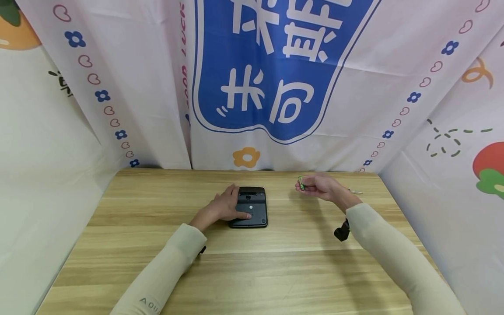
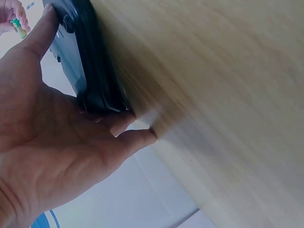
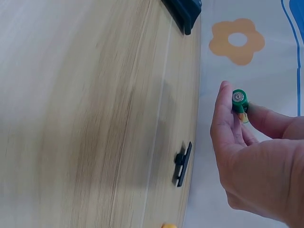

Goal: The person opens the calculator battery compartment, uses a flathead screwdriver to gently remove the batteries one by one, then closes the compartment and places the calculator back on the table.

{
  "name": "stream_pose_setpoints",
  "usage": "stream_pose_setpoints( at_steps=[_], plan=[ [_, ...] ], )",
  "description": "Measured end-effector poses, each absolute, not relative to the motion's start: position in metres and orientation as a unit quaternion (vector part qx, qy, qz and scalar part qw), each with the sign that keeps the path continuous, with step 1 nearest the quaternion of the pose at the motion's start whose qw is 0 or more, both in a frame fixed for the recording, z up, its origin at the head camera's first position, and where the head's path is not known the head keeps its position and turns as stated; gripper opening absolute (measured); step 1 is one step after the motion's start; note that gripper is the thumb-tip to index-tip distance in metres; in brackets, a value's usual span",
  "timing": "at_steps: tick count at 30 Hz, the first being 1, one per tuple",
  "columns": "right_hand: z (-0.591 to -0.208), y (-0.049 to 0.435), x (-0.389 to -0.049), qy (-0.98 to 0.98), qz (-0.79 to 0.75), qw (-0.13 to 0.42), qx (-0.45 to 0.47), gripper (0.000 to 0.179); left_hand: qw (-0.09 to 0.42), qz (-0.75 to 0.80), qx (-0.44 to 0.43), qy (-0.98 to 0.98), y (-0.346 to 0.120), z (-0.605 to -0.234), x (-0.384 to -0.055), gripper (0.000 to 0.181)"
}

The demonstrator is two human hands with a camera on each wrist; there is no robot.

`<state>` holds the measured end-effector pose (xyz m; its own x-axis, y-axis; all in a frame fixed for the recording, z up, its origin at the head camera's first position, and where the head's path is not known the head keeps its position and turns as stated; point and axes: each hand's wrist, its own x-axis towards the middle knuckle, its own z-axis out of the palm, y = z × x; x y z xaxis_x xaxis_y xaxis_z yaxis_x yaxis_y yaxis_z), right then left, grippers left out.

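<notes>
Battery (image 3: pixel 239 98) pinched by right fingers (image 3: pixel 222 107); left fingers (image 2: pixel 138 138) extended; black piece (image 3: pixel 184 164) only in right-wrist view.

We see a wooden table (image 1: pixel 256 280) with streaky grain, and a white cloth (image 1: pixel 153 83) hanging behind its far edge. Across the cloth we find a blue panel (image 1: pixel 268 72) with large white characters, red letters (image 1: pixel 183 74) to its left, and an orange flower (image 1: pixel 238 158) below. Rows of hearts (image 1: pixel 94 79) and blue flowers (image 1: pixel 98 94) flank it. On the right wall (image 1: pixel 441 188) we notice a red fruit (image 1: pixel 488 159) above a green leaf (image 1: pixel 490 181).
</notes>
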<state>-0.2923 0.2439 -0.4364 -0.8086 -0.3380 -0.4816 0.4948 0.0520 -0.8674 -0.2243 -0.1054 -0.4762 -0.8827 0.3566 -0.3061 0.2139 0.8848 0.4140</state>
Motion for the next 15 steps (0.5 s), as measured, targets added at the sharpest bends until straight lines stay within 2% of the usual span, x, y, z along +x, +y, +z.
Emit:
stream_pose_setpoints(
  at_steps=[4,10,15],
  plan=[
    [-0.438,0.250,-0.293,0.660,-0.686,0.301,0.055,0.040,0.191,0.188,0.148,0.952,-0.106,-0.476,-0.224,0.112],
    [-0.439,0.259,-0.293,0.671,-0.678,0.293,0.063,0.031,0.193,0.189,0.146,0.952,-0.106,-0.475,-0.224,0.112],
    [-0.438,0.267,-0.293,0.690,-0.662,0.283,0.077,0.041,0.195,0.189,0.145,0.951,-0.105,-0.475,-0.224,0.113]
  ],
)
